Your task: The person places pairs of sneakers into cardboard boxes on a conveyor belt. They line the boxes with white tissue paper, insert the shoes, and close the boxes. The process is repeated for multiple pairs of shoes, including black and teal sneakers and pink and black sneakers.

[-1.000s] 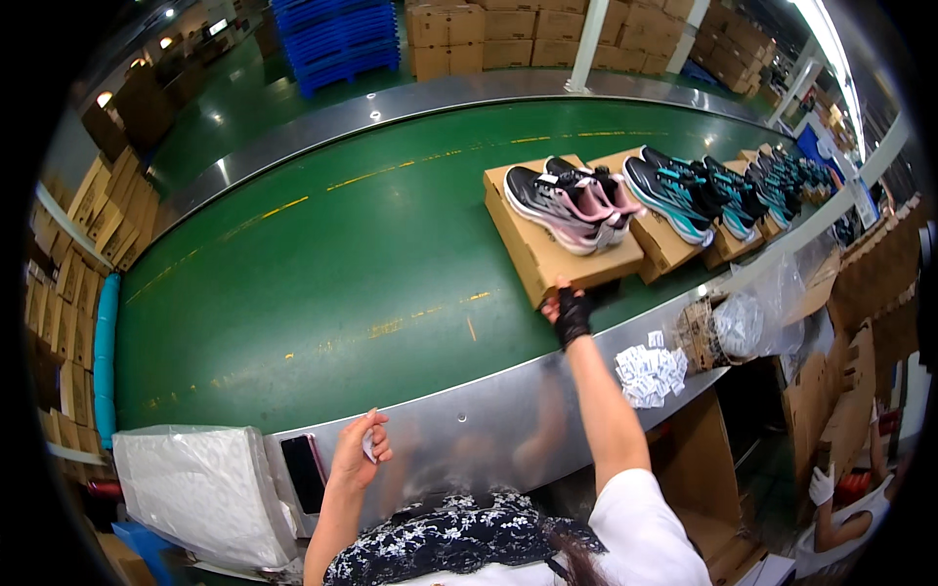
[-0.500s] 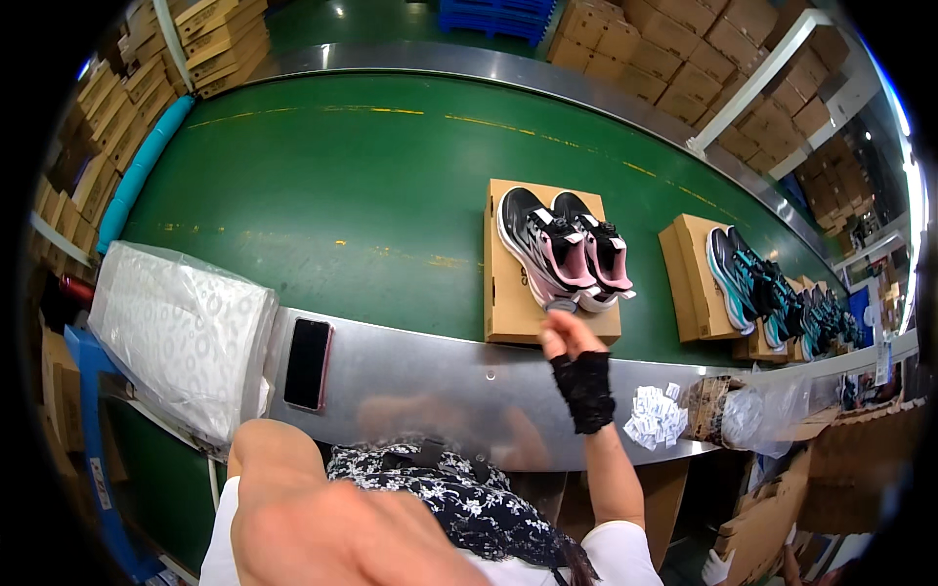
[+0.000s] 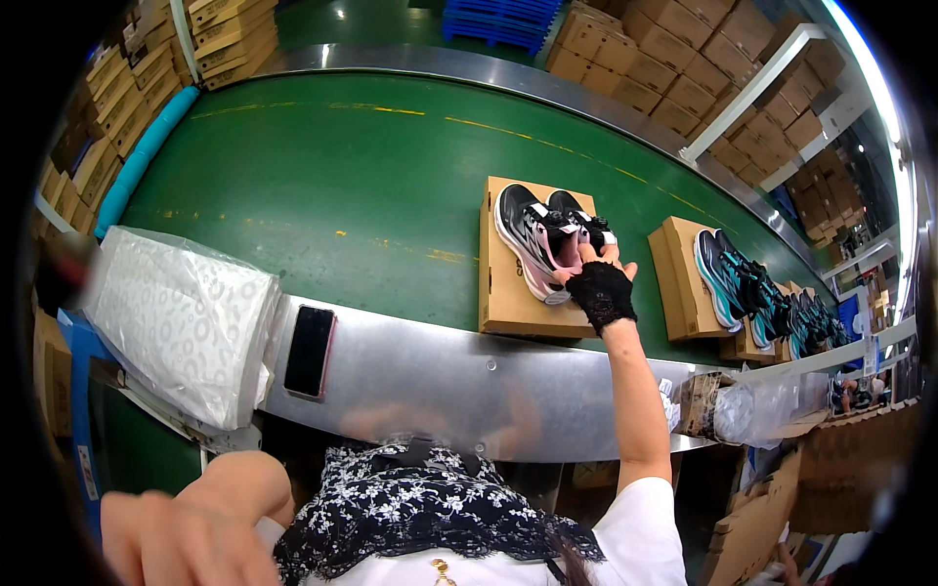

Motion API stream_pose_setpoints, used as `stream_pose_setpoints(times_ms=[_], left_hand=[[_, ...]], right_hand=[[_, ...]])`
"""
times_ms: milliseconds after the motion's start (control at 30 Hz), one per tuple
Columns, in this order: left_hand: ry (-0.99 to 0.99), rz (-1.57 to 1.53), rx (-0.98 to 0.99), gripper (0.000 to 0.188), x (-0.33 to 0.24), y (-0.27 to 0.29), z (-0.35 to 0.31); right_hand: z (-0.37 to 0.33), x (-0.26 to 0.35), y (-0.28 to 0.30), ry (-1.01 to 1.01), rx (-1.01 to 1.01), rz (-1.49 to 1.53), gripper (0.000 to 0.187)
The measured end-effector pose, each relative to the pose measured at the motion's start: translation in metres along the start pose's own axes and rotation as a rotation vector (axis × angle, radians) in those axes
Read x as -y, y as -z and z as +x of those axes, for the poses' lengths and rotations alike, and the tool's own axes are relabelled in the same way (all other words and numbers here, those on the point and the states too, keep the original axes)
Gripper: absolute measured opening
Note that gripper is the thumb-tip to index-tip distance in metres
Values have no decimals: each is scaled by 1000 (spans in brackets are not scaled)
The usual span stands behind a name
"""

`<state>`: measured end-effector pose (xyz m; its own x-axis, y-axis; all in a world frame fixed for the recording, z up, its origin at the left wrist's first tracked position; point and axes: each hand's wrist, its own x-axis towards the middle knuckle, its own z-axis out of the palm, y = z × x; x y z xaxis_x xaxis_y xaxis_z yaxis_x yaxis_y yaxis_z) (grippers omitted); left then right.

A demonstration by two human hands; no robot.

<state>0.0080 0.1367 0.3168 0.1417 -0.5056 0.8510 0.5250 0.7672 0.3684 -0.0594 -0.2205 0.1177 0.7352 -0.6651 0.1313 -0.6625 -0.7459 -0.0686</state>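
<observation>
A pair of black running shoes with pink lining rests on a closed brown shoe box, toes pointing away from me. My right hand, in a black lace fingerless cuff, reaches over the heel end of the right shoe. Its fingers are bent at the shoe's collar and hide most of the heel. The left shoe lies beside it, close to my thumb. At the lower left, away from the shoes, is my left hand; it is blurred and its fingertips are cut off.
A phone lies on the metal edge beside a plastic-wrapped stack of printed white paper. More boxes carry black-and-teal shoes along the green belt. White packets show behind my right arm.
My right hand has moved forward from the box's near edge onto the right shoe's heel. My left hand has swung left, from in front of my body to the lower left.
</observation>
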Motion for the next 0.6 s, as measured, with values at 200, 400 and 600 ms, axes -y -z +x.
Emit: stream_pose_setpoints(times_ms=[200, 400, 600], left_hand=[[182, -160, 412, 20, -22, 3, -18], [364, 353, -799, 16, -11, 53, -101], [999, 1209, -686, 30, 88, 146, -137]], right_hand=[[0, -3, -23, 149, -155, 138, 47], [-51, 22, -28, 480, -231, 295, 13], [-142, 84, -42, 921, -161, 499, 35]])
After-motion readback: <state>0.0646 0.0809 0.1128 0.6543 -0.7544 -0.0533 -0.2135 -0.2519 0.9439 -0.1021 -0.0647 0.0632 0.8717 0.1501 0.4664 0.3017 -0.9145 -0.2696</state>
